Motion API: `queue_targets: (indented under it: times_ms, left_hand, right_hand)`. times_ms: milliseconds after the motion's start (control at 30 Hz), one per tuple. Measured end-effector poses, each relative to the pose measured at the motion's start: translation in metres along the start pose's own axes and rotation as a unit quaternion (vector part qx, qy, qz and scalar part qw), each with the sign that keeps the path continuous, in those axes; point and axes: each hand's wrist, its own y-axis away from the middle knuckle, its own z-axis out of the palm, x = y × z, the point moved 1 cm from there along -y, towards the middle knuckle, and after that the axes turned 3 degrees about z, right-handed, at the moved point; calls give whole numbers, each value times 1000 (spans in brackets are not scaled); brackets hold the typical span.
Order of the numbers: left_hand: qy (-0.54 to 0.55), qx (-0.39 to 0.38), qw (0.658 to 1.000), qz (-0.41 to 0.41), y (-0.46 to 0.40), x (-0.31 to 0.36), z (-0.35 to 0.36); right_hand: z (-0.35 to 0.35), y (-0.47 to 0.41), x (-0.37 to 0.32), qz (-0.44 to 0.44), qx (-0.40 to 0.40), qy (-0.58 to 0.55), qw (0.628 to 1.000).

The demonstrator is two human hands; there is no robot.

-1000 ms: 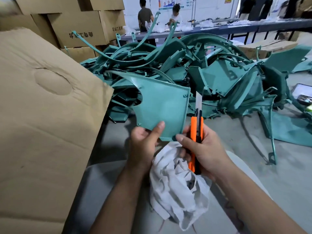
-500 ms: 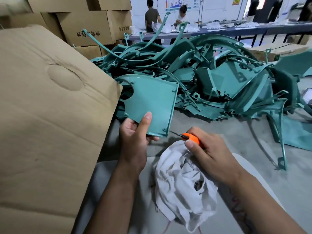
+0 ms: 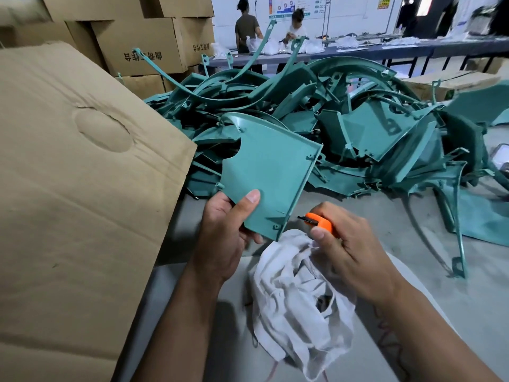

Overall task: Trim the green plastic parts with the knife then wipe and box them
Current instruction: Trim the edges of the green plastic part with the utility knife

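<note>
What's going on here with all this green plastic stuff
A person is trimming molded parts. Their left hand holds up a flat green plastic panel, thumb pressed on its face. The right hand grips an orange utility knife, its tip pointing at the panel's lower right corner, and a white cloth bunched beneath. A big pile of green parts waits behind, and a cardboard box stands to the left.
</note>
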Motion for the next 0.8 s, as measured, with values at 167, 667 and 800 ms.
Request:
queue_targets:
  times_ms: [167,667,800]
  left_hand:
    - [-10,-49,999,-8,1,5,-11]
    - [16,79,997,-2,-5,-4,-8]
    - [31,45,998,1,-2,-3,-2]
  right_hand:
    - [-4,-1,0,20,72,-65,995]
    - [8,2,-4,-20,38,18,999]
    - [10,1,-1,-22,22,51,998]
